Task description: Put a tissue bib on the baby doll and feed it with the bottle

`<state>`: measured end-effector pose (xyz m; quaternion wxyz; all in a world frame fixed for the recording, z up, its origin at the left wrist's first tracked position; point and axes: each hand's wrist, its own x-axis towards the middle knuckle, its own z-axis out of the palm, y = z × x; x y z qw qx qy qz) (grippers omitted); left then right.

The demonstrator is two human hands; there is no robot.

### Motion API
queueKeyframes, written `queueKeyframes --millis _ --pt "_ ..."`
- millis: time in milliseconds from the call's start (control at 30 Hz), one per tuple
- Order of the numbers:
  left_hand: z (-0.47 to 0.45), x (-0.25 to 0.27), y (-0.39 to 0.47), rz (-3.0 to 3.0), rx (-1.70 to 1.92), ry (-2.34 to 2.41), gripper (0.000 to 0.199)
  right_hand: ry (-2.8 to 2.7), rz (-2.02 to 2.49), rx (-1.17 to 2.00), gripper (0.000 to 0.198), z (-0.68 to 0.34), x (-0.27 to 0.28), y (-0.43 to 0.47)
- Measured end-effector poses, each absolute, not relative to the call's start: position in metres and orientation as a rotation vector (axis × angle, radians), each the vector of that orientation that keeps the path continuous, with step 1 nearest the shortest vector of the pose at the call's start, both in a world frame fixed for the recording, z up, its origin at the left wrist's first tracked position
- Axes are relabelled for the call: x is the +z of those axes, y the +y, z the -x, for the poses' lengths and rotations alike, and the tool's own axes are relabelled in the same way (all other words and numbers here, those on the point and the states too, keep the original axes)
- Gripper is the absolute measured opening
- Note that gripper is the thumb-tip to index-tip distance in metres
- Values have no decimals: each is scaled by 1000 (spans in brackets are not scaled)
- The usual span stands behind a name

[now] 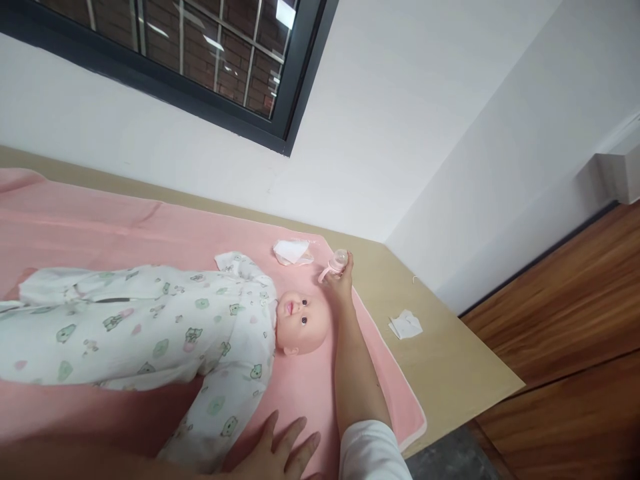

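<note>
A baby doll [300,323] in white pajamas [150,320] with a green and pink animal print lies face up, its head toward the right. Past its head, my right hand [343,283] is closed around a small baby bottle [339,259] with a clear top and a pink handle. Part of the bottle is hidden by my fingers. My left hand [287,450] is at the bottom edge with fingers spread, near the doll's sleeve and over the pink blanket [305,387]. It holds nothing that I can see.
A white packet [293,252] lies on the blanket beyond the doll's head. On the tan table [450,360], a crumpled white tissue [406,325] rests to the right. White walls and a dark-framed window [280,133] stand behind, with a wooden panel [575,320] at right.
</note>
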<state>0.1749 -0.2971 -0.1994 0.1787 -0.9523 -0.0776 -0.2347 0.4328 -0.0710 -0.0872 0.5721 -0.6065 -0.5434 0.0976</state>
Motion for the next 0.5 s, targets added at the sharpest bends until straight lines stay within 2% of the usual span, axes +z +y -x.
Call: queueKeyframes --millis 167,367,500 --pt "-188 -231 -297 2604 -921 -294 38 -1185 1151 546 108 -447 -98 -71" --pt "-171 -200 -293 2603 -723 -178 38 -931 848 833 71 -466 -104 -77" --pt "-167 -189 -292 2614 -723 -206 39 -875 821 845 61 -470 -106 -76"
